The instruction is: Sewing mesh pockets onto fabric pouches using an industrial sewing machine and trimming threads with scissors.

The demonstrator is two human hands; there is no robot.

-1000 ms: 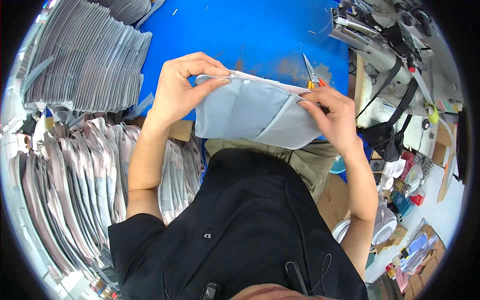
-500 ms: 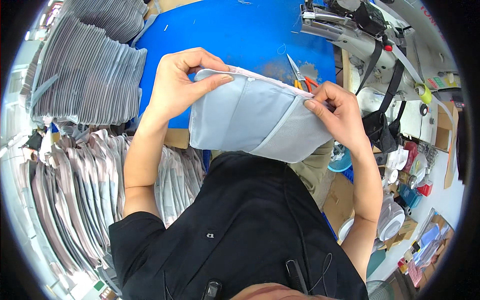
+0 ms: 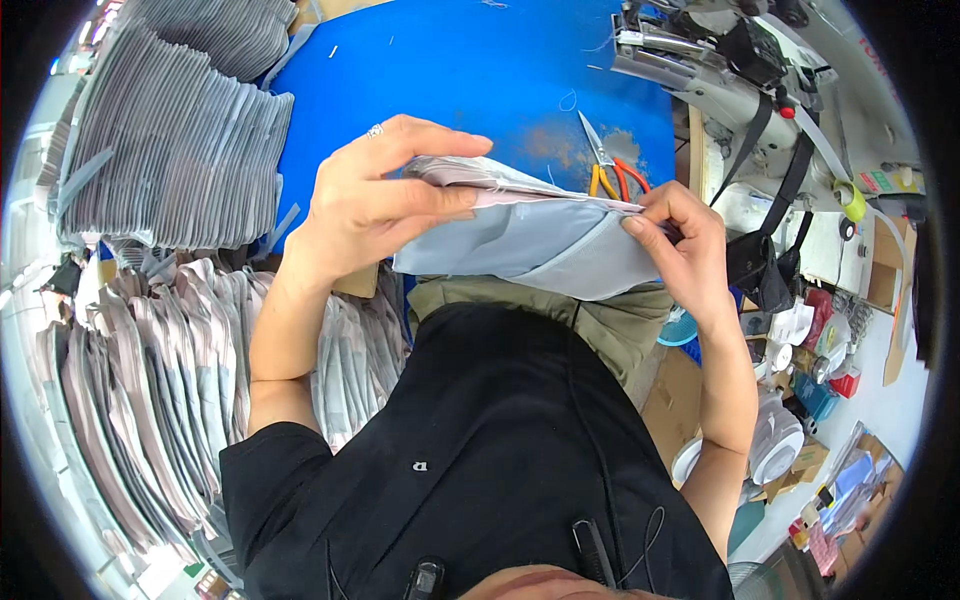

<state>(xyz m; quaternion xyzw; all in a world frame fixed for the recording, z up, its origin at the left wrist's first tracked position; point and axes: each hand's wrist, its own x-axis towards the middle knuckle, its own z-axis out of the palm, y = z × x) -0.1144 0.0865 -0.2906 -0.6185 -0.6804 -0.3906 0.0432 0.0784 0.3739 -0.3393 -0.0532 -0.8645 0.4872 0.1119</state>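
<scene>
A pale blue-grey fabric piece [image 3: 525, 245], with a mesh section and a pinkish layered top edge, is held up between my two hands above my lap. My left hand [image 3: 365, 195] grips its left end, the index finger raised over the parted layers and other fingers at the edge. My right hand [image 3: 680, 250] pinches the upper right corner between thumb and fingers. Just beyond the fabric, scissors [image 3: 621, 176] with orange and yellow handles lie on the blue tabletop [image 3: 400, 80].
Stacks of grey flat pieces [image 3: 175, 150] stand at upper left, above hanging bundles of pink-grey pieces [image 3: 175, 380]. A sewing machine [image 3: 695, 75] with black straps is at upper right. Cardboard [image 3: 662, 400], spools [image 3: 775, 450] and assorted small items lie along the right.
My left hand has lifted its index finger and shifted its grip, and the top layers now show parted at the left. The fabric's lower edge has risen since half a second ago.
</scene>
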